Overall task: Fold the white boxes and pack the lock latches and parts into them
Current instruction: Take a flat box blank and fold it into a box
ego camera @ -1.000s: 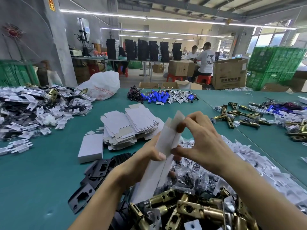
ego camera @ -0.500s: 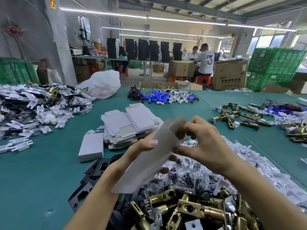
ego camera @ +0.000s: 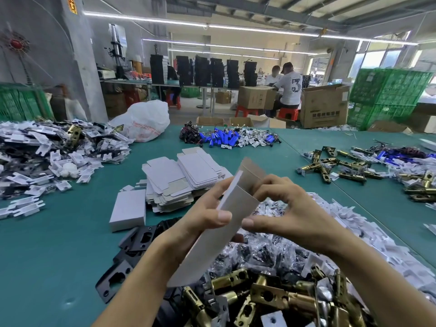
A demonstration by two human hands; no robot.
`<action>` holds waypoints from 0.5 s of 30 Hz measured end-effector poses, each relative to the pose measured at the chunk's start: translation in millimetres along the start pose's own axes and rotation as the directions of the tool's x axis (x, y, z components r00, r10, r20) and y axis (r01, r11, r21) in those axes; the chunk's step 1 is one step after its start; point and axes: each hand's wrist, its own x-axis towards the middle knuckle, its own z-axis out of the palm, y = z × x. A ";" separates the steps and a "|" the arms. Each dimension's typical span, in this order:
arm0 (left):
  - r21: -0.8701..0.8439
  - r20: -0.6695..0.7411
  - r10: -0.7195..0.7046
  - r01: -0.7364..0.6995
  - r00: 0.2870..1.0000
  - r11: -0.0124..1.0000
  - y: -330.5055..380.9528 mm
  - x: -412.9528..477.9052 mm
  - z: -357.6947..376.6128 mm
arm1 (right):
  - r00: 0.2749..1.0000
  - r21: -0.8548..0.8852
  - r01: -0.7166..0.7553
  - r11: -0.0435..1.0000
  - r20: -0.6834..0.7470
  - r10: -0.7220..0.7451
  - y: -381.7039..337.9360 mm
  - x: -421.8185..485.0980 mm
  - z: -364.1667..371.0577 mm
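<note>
White box [ego camera: 212, 256] held up in the air over the near heaps, tilted, lower end toward the left forearm, open upper end pointing away, brown inner side of the top flap showing. Pinched by the left hand [ego camera: 200, 215], thumb pressed on the front face and fingers curled behind. Gripped as well by the right hand [ego camera: 290, 215], thumb against the right edge and bent fingertips on the upper flap. Under the hands, on the green table [ego camera: 59, 256], a heap of brass latches [ego camera: 271, 296] nearest the camera, clear bags of small dark parts [ego camera: 266, 251] just beyond it, black plates [ego camera: 139, 239] to the left, a long drift of white card pieces [ego camera: 354, 223] to the right. Past the left hand, one finished box [ego camera: 128, 210] lying flat, just beside a stack of flat box blanks [ego camera: 184, 175]. Farther out, more latches [ego camera: 330, 166] scattered at the right, a pile of blue cylinders [ego camera: 224, 138] with wires in the middle, a mound of white and dark pieces [ego camera: 47, 156] at the left, a white plastic bag [ego camera: 144, 121] at the far edge. Well behind the table, two seated people [ego camera: 289, 88] among cardboard cartons [ego camera: 324, 107], green crates [ego camera: 389, 95] stacked at the right
</note>
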 end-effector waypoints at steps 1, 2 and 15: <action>-0.017 0.046 0.029 -0.028 0.999 0.999 -2.6 3.3 -3.5 | 1.000 0.030 -0.012 0.999 -0.001 0.012 0.7 -0.7 0.3; -0.019 0.059 0.043 -0.042 0.997 0.999 -6.4 -2.3 -6.0 | 1.000 0.071 -0.025 0.997 -0.013 0.026 1.6 -1.0 0.5; 0.045 -0.133 0.228 -0.224 0.965 0.974 -9.1 1.4 -6.1 | 0.993 0.616 -0.064 0.785 -0.042 0.114 9.0 -3.8 11.1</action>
